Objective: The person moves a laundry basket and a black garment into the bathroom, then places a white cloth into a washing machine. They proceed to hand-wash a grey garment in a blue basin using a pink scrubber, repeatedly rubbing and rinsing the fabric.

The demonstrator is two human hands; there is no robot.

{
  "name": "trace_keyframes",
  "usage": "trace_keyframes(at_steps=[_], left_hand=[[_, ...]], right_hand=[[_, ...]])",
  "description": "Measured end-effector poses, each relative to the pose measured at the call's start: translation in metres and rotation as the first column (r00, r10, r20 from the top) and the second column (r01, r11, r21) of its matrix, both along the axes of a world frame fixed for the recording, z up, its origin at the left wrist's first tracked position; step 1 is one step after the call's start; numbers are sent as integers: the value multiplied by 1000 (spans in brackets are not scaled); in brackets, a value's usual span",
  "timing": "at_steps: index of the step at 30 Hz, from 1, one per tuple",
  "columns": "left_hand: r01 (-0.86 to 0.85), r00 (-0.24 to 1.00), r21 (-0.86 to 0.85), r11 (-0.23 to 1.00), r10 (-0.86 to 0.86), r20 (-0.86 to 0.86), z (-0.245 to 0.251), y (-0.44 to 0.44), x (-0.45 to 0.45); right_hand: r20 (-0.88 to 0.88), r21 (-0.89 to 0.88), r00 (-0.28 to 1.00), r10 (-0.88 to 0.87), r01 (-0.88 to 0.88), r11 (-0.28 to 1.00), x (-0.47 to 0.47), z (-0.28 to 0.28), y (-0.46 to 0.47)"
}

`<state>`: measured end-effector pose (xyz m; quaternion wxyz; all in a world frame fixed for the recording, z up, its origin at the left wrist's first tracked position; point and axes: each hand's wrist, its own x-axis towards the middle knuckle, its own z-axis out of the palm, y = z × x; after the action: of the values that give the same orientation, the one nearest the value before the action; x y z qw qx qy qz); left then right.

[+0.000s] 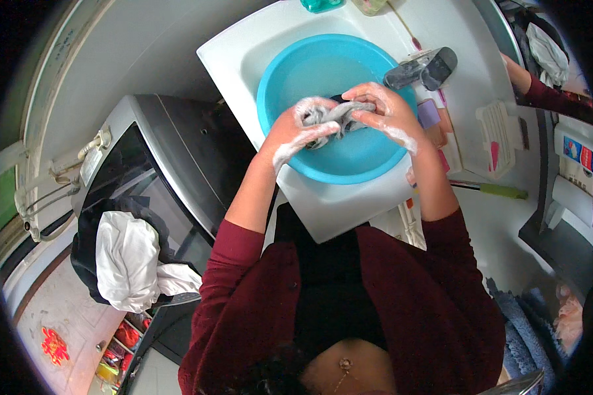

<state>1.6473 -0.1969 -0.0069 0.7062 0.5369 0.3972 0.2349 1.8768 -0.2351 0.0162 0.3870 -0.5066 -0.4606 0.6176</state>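
My left hand point(309, 126) grips one side of a wet, bunched grey cloth point(346, 116) with dark parts. At its other side, my right hand point(383, 108) holds the cloth between thumb and fingers. White suds coat both hands and wrists. Beneath them is a round blue plastic basin point(343, 177), with cloudy water point(326, 64) inside. The cloth is held over the basin; whether its underside touches the water is hidden. The basin sits in a white washbasin point(316, 212).
A black-and-grey faucet point(420, 69) overhangs the basin's right rim. Soap bars point(428, 113) lie on the ledge beside it. To the left stands a grey washing machine point(178, 143) with white and black clothes point(128, 261) on top. A blue towel point(524, 331) hangs at lower right.
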Motion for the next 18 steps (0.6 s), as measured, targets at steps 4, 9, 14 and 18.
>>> trace_keyframes(at_steps=[4, 9, 14, 18], left_hand=[[-158, 970, -188, 969, 188, 156, -10, 0, -1], [-163, 784, -466, 870, 401, 474, -18, 0, -2], [-302, 739, -618, 726, 588, 330, -21, -13, 29], [-197, 759, -781, 593, 596, 261, -42, -19, 50]], right_hand=[[228, -50, 967, 111, -102, 993, 0, 10, 2], [243, 35, 970, -1, -7, 999, 7, -11, 1], [-59, 14, 960, -273, 274, 962, -12, -53, 20], [515, 512, 691, -507, 226, 829, -71, -37, 23]])
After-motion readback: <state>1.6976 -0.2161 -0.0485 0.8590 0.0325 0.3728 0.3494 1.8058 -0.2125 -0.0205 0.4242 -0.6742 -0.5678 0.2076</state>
